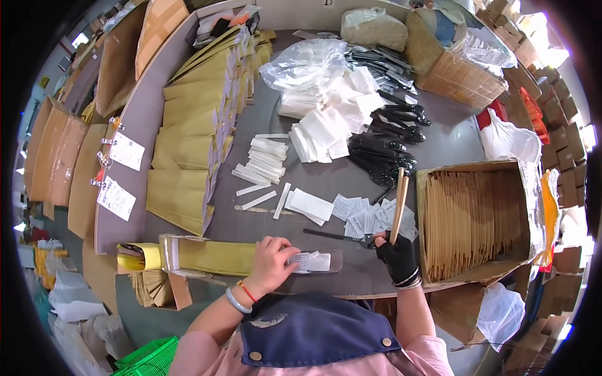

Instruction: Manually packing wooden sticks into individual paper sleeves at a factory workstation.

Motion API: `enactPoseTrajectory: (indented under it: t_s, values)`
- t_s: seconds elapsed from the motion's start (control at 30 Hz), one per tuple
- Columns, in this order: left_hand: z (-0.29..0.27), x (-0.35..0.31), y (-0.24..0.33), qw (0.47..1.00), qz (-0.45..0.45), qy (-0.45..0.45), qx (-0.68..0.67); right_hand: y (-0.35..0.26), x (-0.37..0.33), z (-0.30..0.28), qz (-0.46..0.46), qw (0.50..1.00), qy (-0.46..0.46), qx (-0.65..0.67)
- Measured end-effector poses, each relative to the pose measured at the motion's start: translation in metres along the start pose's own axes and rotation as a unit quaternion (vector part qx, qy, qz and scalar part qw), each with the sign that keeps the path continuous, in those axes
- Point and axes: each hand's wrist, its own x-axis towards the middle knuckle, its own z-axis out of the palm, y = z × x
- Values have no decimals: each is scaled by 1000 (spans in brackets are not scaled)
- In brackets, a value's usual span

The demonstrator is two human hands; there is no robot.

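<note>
My left hand (272, 262) is bare, its fingers bent and pressed at the left end of a clear plastic sleeve (336, 261). Inside or on that sleeve lie a white packet (320, 262) and a printed slip; which, I cannot tell. Under the wrist runs a long yellow envelope (216, 258). In a black fingerless glove, my right hand (397, 259) grips a few thin tan strips (399, 203), seen edge-on and standing upright. Beside its fingertips lies a long black utensil (335, 235), its far end unclear. Printed slips (370, 213) are spread just beyond.
An open carton (533, 213) packed with tan strips stands at right. Yellow envelopes (182, 144) fan along the left partition. White packets (320, 135), black-handled pieces (382, 153) and a plastic bag (304, 62) cover the middle back. A taped box (461, 78) sits back right.
</note>
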Motion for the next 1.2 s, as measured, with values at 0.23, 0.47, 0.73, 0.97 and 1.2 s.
enactPoseTrajectory:
  t_s: [0.23,0.47,0.73,0.97,1.2]
  values:
    - [6,-46,1,990,91,-46,96,35,-15,48,-183,927,-43,-325]
    - [-24,-44,-33,998,31,-21,40,23,-24,25,-316,777,-93,-537]
    - [4,-18,-20,996,80,-42,12,36,-14,96,-361,824,-173,-401]
    - [9,-7,-10,992,108,-60,31,43,-24,91,-163,938,-117,-283]
    - [2,6,-8,974,170,-129,80,7,-21,88,-278,790,-131,-531]
